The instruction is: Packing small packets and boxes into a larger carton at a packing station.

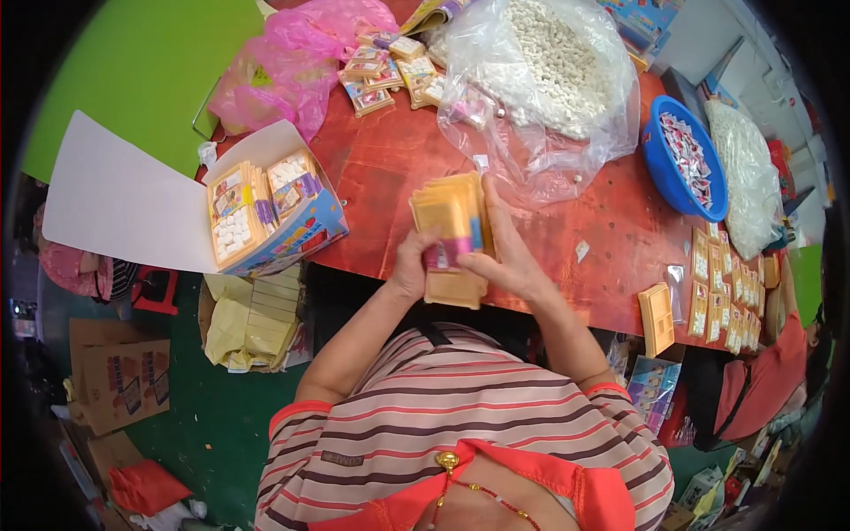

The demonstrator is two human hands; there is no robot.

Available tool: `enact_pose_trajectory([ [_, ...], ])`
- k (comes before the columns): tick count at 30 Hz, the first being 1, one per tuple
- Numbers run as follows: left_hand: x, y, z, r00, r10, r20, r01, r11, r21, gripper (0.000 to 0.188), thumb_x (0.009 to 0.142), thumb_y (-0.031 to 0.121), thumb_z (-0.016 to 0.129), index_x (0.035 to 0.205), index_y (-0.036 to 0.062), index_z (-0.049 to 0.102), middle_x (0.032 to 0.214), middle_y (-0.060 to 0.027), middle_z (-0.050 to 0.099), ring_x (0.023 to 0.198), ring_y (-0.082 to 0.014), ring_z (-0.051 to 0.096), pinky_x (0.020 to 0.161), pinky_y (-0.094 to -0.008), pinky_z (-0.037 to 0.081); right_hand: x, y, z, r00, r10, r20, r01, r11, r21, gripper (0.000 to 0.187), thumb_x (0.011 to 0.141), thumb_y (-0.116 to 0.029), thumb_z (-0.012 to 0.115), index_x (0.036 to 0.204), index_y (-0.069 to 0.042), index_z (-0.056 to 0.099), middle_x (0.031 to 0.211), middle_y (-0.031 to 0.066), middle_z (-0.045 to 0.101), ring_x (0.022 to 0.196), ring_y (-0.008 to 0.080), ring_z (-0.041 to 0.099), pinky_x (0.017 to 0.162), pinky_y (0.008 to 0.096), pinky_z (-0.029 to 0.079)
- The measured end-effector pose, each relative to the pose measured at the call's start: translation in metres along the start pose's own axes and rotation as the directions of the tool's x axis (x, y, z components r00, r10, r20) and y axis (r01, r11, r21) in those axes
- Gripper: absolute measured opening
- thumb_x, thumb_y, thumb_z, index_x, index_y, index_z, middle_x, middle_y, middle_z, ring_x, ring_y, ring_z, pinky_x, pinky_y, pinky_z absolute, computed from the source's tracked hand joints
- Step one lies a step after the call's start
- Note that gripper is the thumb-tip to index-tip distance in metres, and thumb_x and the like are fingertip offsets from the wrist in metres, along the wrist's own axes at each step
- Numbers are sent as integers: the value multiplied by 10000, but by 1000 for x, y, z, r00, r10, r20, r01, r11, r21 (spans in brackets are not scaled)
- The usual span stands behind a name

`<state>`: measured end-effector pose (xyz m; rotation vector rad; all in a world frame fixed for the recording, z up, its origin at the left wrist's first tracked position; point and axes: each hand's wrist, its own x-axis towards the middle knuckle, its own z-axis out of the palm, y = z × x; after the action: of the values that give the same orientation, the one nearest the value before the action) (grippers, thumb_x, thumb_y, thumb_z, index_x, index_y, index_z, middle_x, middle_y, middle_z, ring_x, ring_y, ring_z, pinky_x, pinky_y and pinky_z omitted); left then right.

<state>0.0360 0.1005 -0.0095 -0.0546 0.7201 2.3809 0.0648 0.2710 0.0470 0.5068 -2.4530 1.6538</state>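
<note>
A red table (390,168) carried a large clear bag of small white pieces (553,62) near its far edge, with a pink plastic bag (292,62) to its left and a cluster of filled packets (385,71) between them. A blue bowl (660,164) of small wrapped items sat at the right. An open carton (266,208) holding packed yellow trays overhung the near-left edge. Rows of yellow packets (726,288) lay at the right end.

We see a stack of flat yellow trays (453,232) held upright above the red table's near edge, fanned slightly. The front tray carries a pink and blue card; the bottom tray's ribbed rim juts out below.
</note>
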Motion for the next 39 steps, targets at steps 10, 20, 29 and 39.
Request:
enact_pose_trajectory([
  [10,-35,3,-17,936,-333,115,352,887,-299,540,871,337,549,1288,-1,488,1178,-217,601,1055,-363,610,903,-513,504,-3,-55,-42,894,-97,437,379,685,-623,877,620,-185,703,1419,-105,349,1472,194,293,1361,385,302,1107,491,223],
  [20,-34,13,-13,780,-598,183,622,774,-119,492,940,324,469,1346,52,414,1196,-171,563,1070,-287,602,904,-449,519,-17,-23,-1,532,-513,674,843,401,-359,623,740,-233,622,1340,-177,466,1233,102,534,1149,254,529,998,445,381],
  [29,-23,23,-16,944,-287,163,259,950,174,659,974,546,332,1383,31,365,1262,-126,535,1065,-210,569,951,-371,441,-9,-22,-26,935,-120,333,210,946,-248,923,620,-139,706,1432,3,291,1144,149,544,1068,290,554,936,361,423],
  [39,5,-3,44,762,623,176,-641,686,345,756,962,539,372,1452,-19,233,1384,-115,387,1262,-201,383,1086,-351,257,7,7,-11,999,-43,-2,42,979,200,1031,657,-133,754,1472,32,146,1369,179,430,1262,257,447,1049,350,343],
])
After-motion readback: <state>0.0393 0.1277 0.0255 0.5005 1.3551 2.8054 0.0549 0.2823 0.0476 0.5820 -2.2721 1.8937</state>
